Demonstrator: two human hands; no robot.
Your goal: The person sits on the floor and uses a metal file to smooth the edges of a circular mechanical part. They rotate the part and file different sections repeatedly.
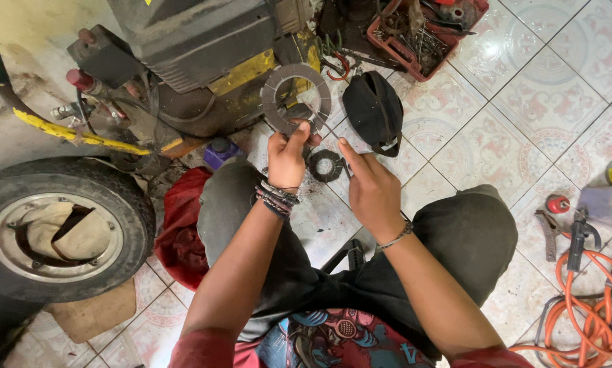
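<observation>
From my head view, my left hand (287, 158) pinches the near rim of a grey ring-shaped friction plate (296, 97), fingers closed on it, holding it up over the tiled floor (524, 95) just in front of the yellow-and-black machine (203, 48). My right hand (370, 187) is closed on a thin metal pick (326, 126), whose tip rests against the plate's near-right edge.

To work this well, I judge the pinch should stay firm and low on the rim so the plate does not swing, while the pick moves lightly along the edge rather than prying hard; short strokes, wrist steady, the plate kept square to my eyes.

The plate is round, so it has no real long axis; its flat face tilts toward me, its hole open to view. The pick's long axis runs from near right to far left, tip pointing far left.

A smaller dark ring (326, 165) lies on the floor between my hands, a black cap (374, 109) just to the right.
</observation>
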